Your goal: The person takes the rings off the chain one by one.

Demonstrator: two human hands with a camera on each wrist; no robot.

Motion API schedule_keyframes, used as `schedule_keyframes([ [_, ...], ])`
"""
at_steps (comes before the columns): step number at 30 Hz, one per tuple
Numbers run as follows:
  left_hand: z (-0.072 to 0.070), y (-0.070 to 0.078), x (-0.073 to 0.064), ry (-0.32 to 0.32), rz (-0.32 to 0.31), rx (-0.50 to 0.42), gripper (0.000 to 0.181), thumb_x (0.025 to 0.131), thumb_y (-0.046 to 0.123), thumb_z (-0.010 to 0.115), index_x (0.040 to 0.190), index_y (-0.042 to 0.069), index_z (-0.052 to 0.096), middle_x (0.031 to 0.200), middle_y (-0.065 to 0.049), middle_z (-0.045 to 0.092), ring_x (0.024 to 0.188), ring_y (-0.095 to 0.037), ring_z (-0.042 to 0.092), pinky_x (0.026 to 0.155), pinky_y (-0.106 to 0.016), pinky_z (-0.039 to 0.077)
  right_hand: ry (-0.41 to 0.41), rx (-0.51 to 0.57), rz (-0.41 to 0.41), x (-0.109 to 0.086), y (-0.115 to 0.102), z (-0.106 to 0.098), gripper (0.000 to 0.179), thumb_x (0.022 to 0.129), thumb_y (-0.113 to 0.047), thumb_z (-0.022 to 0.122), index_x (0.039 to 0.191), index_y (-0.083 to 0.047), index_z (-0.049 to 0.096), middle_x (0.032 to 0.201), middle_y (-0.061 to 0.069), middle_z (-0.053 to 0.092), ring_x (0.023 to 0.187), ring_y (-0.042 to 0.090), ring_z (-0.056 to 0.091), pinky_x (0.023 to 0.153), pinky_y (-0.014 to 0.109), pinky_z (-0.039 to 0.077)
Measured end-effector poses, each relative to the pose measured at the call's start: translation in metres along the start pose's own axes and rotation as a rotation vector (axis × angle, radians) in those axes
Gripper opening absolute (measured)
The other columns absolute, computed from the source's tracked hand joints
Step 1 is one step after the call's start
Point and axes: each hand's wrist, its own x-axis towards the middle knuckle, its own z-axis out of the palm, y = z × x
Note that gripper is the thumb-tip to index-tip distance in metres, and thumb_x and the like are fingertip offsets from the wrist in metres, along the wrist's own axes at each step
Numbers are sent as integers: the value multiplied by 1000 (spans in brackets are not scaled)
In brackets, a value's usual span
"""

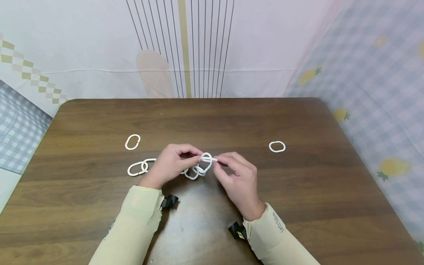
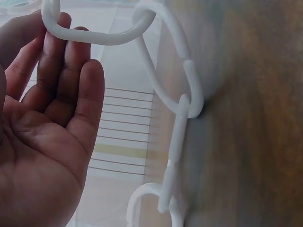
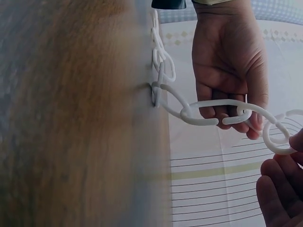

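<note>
A chain of white plastic C-shaped links hangs between both hands, its lower part reaching down to the table. My left hand pinches a link near the chain's upper end between thumb and index finger; its other fingers are loosely bent in the left wrist view. Close on the right, my right hand pinches a neighbouring white link with thumb and index fingertips. In the right wrist view the two links cross between the fingers; whether the right one is fully joined is hard to tell. The chain's far end lies left of the left hand.
One loose white link lies at the left beyond the chain, another loose link at the right. The brown wooden table ends at a patterned curtain behind it. Black wrist cameras sit on both sleeves.
</note>
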Motion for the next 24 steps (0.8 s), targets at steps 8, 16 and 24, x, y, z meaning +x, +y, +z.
schedule_keyframes([
  [8,-4,1,0,39,18,0,16,89,15,78,100,4,78,91,0,75,82,-14,68,73,-24,54,-12,-58,-47,0,1,0,17,80,4,73,88,-8,79,84,-1,73,77,12,68,74,19,54],
  [16,-8,0,0,47,37,-7,16,89,14,77,100,2,77,90,-2,74,80,-12,67,72,-24,54,-14,-94,-83,1,2,1,16,80,3,73,88,-9,79,84,-3,72,77,11,69,73,22,55],
  [24,-10,2,-1,51,41,-7,16,89,14,77,100,2,77,89,-3,74,79,-12,66,71,-23,53,-16,-111,-68,0,1,1,15,80,3,73,87,-10,79,83,-2,72,77,13,69,71,26,54],
])
